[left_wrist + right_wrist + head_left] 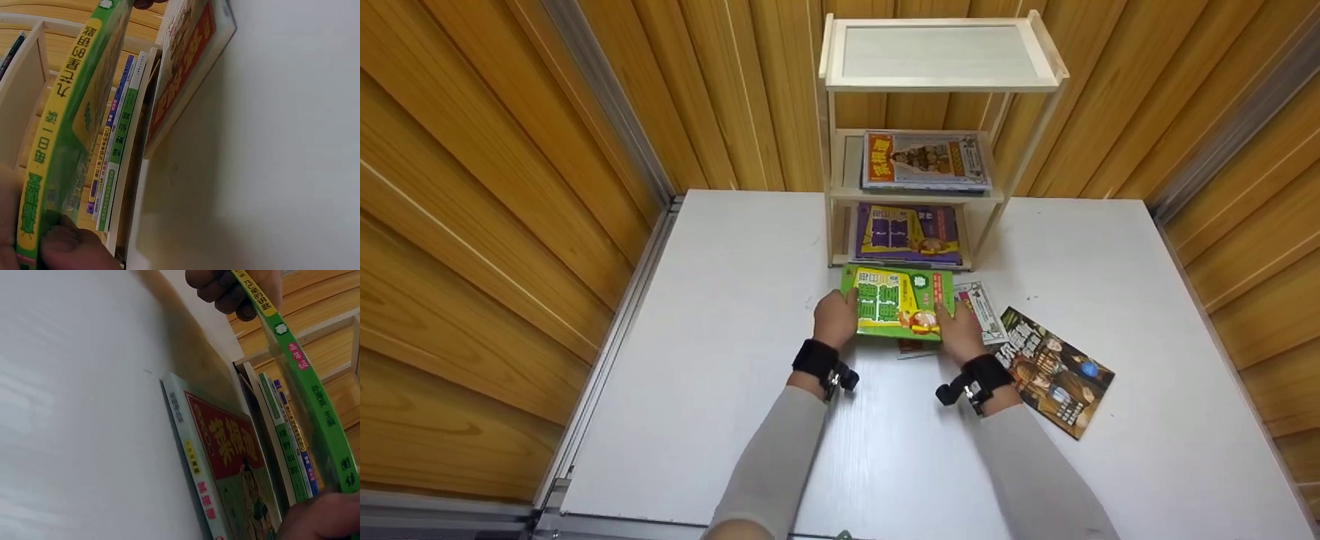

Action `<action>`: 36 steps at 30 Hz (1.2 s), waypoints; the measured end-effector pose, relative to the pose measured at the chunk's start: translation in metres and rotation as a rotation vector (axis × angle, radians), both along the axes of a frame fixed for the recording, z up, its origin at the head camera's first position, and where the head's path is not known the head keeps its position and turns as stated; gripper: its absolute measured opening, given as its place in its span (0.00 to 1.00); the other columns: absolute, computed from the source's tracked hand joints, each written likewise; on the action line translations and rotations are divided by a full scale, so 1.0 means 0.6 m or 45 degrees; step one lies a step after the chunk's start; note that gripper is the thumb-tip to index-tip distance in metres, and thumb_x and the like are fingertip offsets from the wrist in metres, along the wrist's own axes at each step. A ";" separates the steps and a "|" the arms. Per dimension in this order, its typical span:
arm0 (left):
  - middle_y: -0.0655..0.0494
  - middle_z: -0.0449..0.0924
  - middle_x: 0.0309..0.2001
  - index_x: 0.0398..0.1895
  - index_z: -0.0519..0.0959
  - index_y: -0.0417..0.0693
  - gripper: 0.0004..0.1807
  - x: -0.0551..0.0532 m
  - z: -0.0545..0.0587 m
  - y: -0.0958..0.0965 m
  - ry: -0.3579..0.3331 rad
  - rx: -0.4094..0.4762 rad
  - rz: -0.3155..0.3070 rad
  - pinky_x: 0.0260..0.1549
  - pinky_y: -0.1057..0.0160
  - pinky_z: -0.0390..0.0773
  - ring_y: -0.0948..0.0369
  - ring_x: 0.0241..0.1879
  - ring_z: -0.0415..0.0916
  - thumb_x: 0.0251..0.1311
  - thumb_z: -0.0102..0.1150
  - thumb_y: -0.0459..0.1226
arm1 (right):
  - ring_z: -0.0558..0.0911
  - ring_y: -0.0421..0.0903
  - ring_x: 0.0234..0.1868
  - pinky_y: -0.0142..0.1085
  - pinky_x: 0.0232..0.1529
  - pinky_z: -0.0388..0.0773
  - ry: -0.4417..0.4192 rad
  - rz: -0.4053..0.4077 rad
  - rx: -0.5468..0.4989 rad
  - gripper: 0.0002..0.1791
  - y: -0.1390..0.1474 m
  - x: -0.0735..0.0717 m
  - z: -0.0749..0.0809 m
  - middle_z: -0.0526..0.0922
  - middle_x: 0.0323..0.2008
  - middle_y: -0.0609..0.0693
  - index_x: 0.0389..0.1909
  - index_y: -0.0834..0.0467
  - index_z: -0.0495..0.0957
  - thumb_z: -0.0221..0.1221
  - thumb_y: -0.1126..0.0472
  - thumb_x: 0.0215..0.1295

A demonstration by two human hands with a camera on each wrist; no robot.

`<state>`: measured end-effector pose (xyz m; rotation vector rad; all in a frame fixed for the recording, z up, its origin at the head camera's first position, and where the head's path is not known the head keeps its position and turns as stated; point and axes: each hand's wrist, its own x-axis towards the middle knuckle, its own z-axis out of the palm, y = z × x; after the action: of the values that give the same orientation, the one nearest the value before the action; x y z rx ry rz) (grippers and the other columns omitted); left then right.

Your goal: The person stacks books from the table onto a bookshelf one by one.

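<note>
Between both hands is a green and yellow book [896, 300], lifted above the white tabletop and held by its two short sides. At its left edge the left hand [835, 319] grips it; the right hand [960, 330] grips the right edge. Its green spine [62, 107] faces the left wrist camera, with thumb and fingers on both covers. Partly beneath it, a pale book with a red cover panel [225, 433] lies on the table. Just beyond stands the small wooden shelf [840, 196], whose lowest tier bears a purple and yellow book [911, 231] on top of others.
The middle tier holds a stack topped by a white and orange book [926, 161]. A dark book with pictured figures [1057, 375] lies at an angle on the white table [720, 360], right of the right hand. Wood-panelled walls [495, 247] enclose the table's sides and back.
</note>
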<state>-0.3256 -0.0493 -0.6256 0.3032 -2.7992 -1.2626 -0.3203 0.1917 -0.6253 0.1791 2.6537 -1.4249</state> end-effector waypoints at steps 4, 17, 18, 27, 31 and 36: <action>0.49 0.79 0.29 0.29 0.76 0.44 0.27 -0.052 -0.008 0.002 -0.004 -0.043 -0.015 0.39 0.50 0.81 0.52 0.31 0.78 0.85 0.41 0.50 | 0.81 0.62 0.53 0.53 0.58 0.78 0.013 -0.014 -0.004 0.29 -0.001 -0.042 -0.002 0.80 0.55 0.71 0.63 0.70 0.72 0.46 0.46 0.85; 0.44 0.87 0.42 0.42 0.84 0.39 0.26 -0.147 0.024 0.029 -0.103 -0.149 0.040 0.46 0.52 0.84 0.49 0.43 0.86 0.84 0.44 0.50 | 0.82 0.53 0.43 0.41 0.46 0.79 -0.172 0.016 0.043 0.41 0.014 -0.130 0.032 0.68 0.75 0.72 0.81 0.73 0.52 0.41 0.44 0.86; 0.44 0.88 0.42 0.44 0.85 0.39 0.26 -0.150 0.025 0.027 -0.121 -0.156 0.043 0.47 0.52 0.84 0.49 0.44 0.86 0.84 0.44 0.50 | 0.82 0.50 0.36 0.39 0.40 0.79 -0.203 0.003 0.002 0.41 0.012 -0.132 0.033 0.68 0.74 0.70 0.82 0.71 0.51 0.42 0.44 0.86; 0.42 0.88 0.51 0.50 0.85 0.37 0.26 -0.169 0.039 0.026 -0.167 -0.207 0.029 0.56 0.54 0.83 0.49 0.54 0.86 0.85 0.41 0.46 | 0.68 0.37 0.17 0.33 0.23 0.71 -0.300 -0.062 -0.246 0.41 0.007 -0.146 0.044 0.72 0.43 0.53 0.84 0.67 0.48 0.44 0.43 0.86; 0.42 0.87 0.54 0.53 0.85 0.36 0.26 -0.165 0.051 0.040 -0.181 -0.162 0.026 0.57 0.54 0.83 0.49 0.55 0.85 0.85 0.39 0.46 | 0.71 0.39 0.17 0.33 0.22 0.71 -0.273 -0.163 -0.360 0.34 0.011 -0.146 0.046 0.72 0.37 0.52 0.76 0.69 0.60 0.47 0.47 0.85; 0.41 0.84 0.60 0.62 0.78 0.33 0.26 -0.161 0.057 0.049 -0.168 -0.066 0.088 0.61 0.55 0.80 0.49 0.60 0.82 0.83 0.46 0.48 | 0.75 0.42 0.24 0.34 0.26 0.76 -0.320 -0.270 -0.725 0.13 0.014 -0.136 0.065 0.70 0.34 0.48 0.55 0.63 0.69 0.46 0.57 0.85</action>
<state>-0.4223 -0.0198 -0.5914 0.4935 -2.8966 -1.1955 -0.4017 0.2004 -0.5863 0.5456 1.9852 -2.0014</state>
